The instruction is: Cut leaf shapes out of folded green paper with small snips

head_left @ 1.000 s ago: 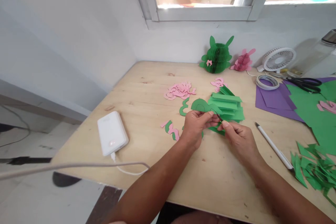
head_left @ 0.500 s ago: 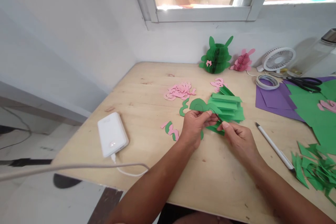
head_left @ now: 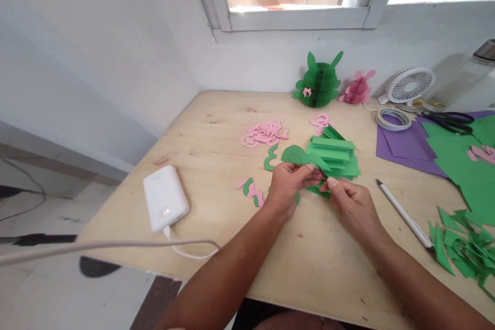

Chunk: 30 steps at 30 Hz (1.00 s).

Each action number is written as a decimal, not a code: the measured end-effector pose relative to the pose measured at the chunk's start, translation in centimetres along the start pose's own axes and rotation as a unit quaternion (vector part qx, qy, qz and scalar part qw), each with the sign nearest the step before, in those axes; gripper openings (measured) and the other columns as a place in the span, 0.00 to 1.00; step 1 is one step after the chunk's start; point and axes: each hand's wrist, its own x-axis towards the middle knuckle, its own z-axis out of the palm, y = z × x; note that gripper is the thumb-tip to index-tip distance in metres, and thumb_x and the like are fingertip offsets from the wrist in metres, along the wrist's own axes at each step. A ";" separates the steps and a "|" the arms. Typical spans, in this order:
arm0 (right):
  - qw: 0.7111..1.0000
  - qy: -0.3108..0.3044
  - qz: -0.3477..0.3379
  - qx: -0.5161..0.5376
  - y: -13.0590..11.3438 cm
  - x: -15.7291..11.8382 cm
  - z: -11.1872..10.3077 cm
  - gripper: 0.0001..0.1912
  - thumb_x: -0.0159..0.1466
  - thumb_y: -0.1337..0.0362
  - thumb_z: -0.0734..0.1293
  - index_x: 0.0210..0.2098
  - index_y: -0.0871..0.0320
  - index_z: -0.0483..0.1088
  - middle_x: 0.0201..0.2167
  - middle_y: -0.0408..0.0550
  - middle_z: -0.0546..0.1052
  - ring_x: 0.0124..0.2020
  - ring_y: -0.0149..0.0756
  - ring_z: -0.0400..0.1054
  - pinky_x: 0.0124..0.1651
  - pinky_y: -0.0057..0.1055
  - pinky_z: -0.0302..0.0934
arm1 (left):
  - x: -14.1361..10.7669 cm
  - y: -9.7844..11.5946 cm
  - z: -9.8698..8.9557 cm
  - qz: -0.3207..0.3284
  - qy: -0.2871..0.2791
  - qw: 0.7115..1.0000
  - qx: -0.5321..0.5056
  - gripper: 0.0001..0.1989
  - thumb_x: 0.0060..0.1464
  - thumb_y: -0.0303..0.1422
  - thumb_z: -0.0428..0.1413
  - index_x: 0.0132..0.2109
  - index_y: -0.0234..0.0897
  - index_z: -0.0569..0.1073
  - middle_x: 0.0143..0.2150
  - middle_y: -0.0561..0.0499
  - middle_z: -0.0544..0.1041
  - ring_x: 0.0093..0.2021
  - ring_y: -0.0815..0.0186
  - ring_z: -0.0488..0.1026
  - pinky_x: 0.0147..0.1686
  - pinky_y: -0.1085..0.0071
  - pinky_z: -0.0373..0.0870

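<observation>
A wooden table [head_left: 216, 149] bears folded green papers [head_left: 337, 153]; above it, near them, the left hand [head_left: 286, 186] pinches a curvy green paper cutout [head_left: 294, 154], while the right hand [head_left: 350, 201] grips a slim dark tool [head_left: 322, 172] at the cutout's edge.

Both bare forearms cross the near edge of the table [head_left: 301, 268] and slant inward over it, the left forearm [head_left: 228, 263] from the left, the right forearm [head_left: 406, 265] from the right. Over the table's middle, the left hand [head_left: 286, 188] pinches, thumb laid above its fingers. The right hand [head_left: 350, 201] grips between thumb and index, other fingers curled, its fingertips just beside the left's.
</observation>
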 end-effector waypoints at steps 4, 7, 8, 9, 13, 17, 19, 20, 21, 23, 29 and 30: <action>1.000 -0.001 0.005 -0.002 0.1 0.0 0.0 0.28 0.59 0.42 0.61 0.21 0.60 0.73 0.14 0.40 0.58 0.18 0.30 0.51 0.21 0.28 0.46 | 0.0 0.0 0.0 0.009 0.009 1.000 0.000 0.11 0.40 0.35 0.65 0.27 0.30 0.77 0.24 0.44 0.78 0.29 0.63 0.77 0.33 0.69 0.74; 1.000 -0.002 0.005 0.001 0.2 0.0 0.0 0.27 0.59 0.43 0.61 0.21 0.60 0.73 0.14 0.40 0.57 0.18 0.29 0.51 0.21 0.28 0.46 | 0.0 -0.1 0.0 0.012 0.008 1.000 0.002 0.11 0.39 0.35 0.65 0.27 0.30 0.77 0.25 0.44 0.78 0.28 0.64 0.76 0.33 0.68 0.74; 1.000 -0.003 0.006 0.002 0.2 0.0 0.0 0.27 0.59 0.43 0.61 0.21 0.60 0.73 0.14 0.39 0.57 0.18 0.29 0.51 0.22 0.28 0.46 | 0.1 -0.1 0.0 0.012 0.006 1.000 0.003 0.11 0.39 0.35 0.65 0.27 0.30 0.77 0.25 0.44 0.78 0.27 0.64 0.76 0.34 0.68 0.74; 1.000 -0.004 0.007 0.003 0.3 0.0 0.0 0.26 0.60 0.44 0.61 0.21 0.60 0.73 0.14 0.39 0.57 0.18 0.29 0.50 0.22 0.28 0.46 | 0.1 -0.2 0.0 0.012 0.003 1.000 0.005 0.11 0.39 0.35 0.65 0.27 0.30 0.77 0.25 0.44 0.78 0.27 0.64 0.76 0.34 0.68 0.74; 1.000 -0.004 0.018 0.006 0.5 0.0 0.0 0.25 0.60 0.46 0.62 0.22 0.60 0.74 0.14 0.39 0.56 0.18 0.29 0.49 0.22 0.28 0.44 | 0.1 -0.2 0.0 0.010 -0.005 1.000 0.009 0.11 0.39 0.35 0.65 0.27 0.30 0.77 0.25 0.44 0.78 0.27 0.64 0.76 0.34 0.67 0.73; 0.999 -0.010 0.029 0.009 0.6 0.0 0.1 0.24 0.60 0.46 0.62 0.22 0.60 0.74 0.14 0.39 0.55 0.17 0.28 0.47 0.21 0.28 0.42 | 0.0 0.0 0.0 0.010 0.008 1.000 0.005 0.10 0.40 0.34 0.64 0.27 0.30 0.77 0.26 0.45 0.78 0.27 0.65 0.76 0.34 0.68 0.73; 0.999 -0.012 0.031 0.013 0.6 0.0 0.1 0.25 0.60 0.45 0.62 0.23 0.60 0.74 0.14 0.38 0.55 0.17 0.28 0.47 0.20 0.27 0.42 | 0.0 0.0 0.0 0.011 0.012 1.000 0.004 0.10 0.40 0.34 0.64 0.26 0.30 0.77 0.25 0.44 0.78 0.27 0.64 0.76 0.34 0.68 0.73; 0.999 -0.012 0.030 0.016 0.6 0.0 0.1 0.25 0.59 0.44 0.62 0.23 0.60 0.74 0.14 0.38 0.55 0.17 0.28 0.47 0.20 0.27 0.42 | 0.0 0.0 0.0 0.011 0.012 1.000 0.004 0.09 0.40 0.34 0.64 0.26 0.30 0.77 0.25 0.44 0.78 0.27 0.64 0.76 0.33 0.68 0.73; 0.999 -0.012 0.030 0.019 0.6 0.0 0.1 0.26 0.59 0.44 0.62 0.23 0.60 0.74 0.14 0.38 0.54 0.17 0.28 0.47 0.20 0.27 0.42 | 0.0 0.0 0.0 0.010 0.010 1.000 0.005 0.09 0.40 0.34 0.64 0.26 0.30 0.77 0.25 0.44 0.78 0.27 0.65 0.76 0.33 0.69 0.73; 0.999 -0.013 0.029 0.023 0.6 0.0 0.0 0.26 0.59 0.43 0.62 0.22 0.60 0.73 0.14 0.38 0.54 0.17 0.28 0.47 0.20 0.27 0.42 | 0.0 0.0 0.0 0.006 0.003 1.000 0.008 0.09 0.41 0.34 0.64 0.27 0.30 0.77 0.26 0.44 0.78 0.26 0.66 0.75 0.33 0.69 0.73; 0.999 -0.015 0.022 0.023 0.7 0.0 0.0 0.27 0.59 0.43 0.62 0.22 0.61 0.73 0.13 0.38 0.55 0.17 0.28 0.47 0.20 0.27 0.42 | 0.0 -0.1 -0.1 -0.001 -0.001 1.000 0.011 0.09 0.41 0.33 0.64 0.27 0.29 0.77 0.26 0.44 0.79 0.27 0.66 0.75 0.33 0.69 0.73; 0.999 -0.015 0.023 0.022 0.7 0.0 0.0 0.27 0.59 0.43 0.62 0.22 0.61 0.73 0.13 0.38 0.55 0.17 0.28 0.48 0.20 0.27 0.42 | 0.0 -0.1 -0.1 0.002 0.000 1.000 0.009 0.10 0.40 0.34 0.64 0.27 0.29 0.77 0.26 0.44 0.79 0.27 0.66 0.75 0.33 0.69 0.73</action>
